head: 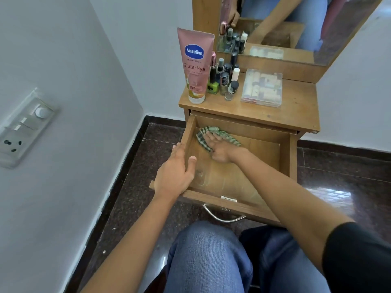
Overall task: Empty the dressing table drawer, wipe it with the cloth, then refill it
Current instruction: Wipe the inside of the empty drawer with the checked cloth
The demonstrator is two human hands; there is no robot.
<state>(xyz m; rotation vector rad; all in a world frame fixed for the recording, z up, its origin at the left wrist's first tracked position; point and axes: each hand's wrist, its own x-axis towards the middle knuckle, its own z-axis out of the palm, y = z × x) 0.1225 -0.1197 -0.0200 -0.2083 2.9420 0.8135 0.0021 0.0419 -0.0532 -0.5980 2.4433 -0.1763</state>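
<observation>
– While the drawer stands pulled out of the dressing table, where's the cloth?
– Green-and-white checked cloth, bunched, on the drawer floor at the back-left corner, v. near the left wall. Rest of the floor shows wood w/ pale smears.
– Right hand?
– Palm down on the cloth. Fingers straight and pressed together, lying flat on the fabric, tips toward the back-left corner. Thumb: can't tell how it lies. Forearm reaches in over the drawer's front-right.
– Left hand?
– Rests on the drawer's left wall nr the front corner. Fingers straight, close together, along the outer side of the rim. Thumb set apart from them, on the inner side.
– Tabletop, left to right?
– Pink Vaseline tube standing cap-down at the left edge. Cluster of nail-polish bottles just beside it. Clear plastic box of small items to their right. Mirror behind, reflecting bottles and box.
– Surroundings?
– Metal handle on the drawer front, above the person's knees in blue jeans. Switch panel on the wall at left. Dark polished floor below.
</observation>
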